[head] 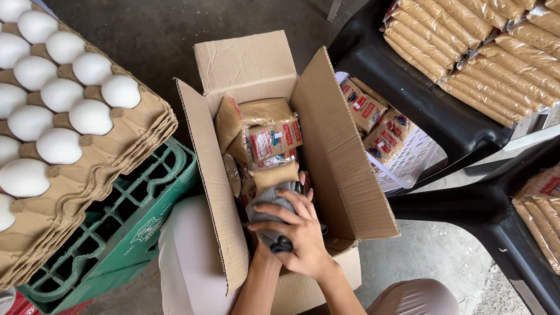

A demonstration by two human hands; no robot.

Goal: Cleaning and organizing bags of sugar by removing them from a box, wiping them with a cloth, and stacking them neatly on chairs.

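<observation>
An open cardboard box [336,164] sits on the person's lap, its flaps standing up, and everything else is easiest placed from it. Both hands reach down into the box near its front edge. The right hand [299,235] lies on top, fingers curled over a grey cloth-like bundle [271,203] and a small black object [281,245] pressed against the palm; it is clenched around them. The left hand [268,241] comes up beneath it and is mostly covered, so whether it grips anything cannot be told.

Deeper inside the box, beyond the hands, brown packets with red and white labels [265,131] stand packed together.

To the left of the box, a stack of cardboard egg trays [77,189] holds rows of white eggs [28,123], resting on a green plastic crate [136,225] that touches the box's left flap. To the right of the box, a white plastic basket [411,159] holds more of the labelled packets. Further right and above, black plastic chairs [436,102] carry piles of tan packets [507,43]. Behind the box is bare concrete floor [192,4].
</observation>
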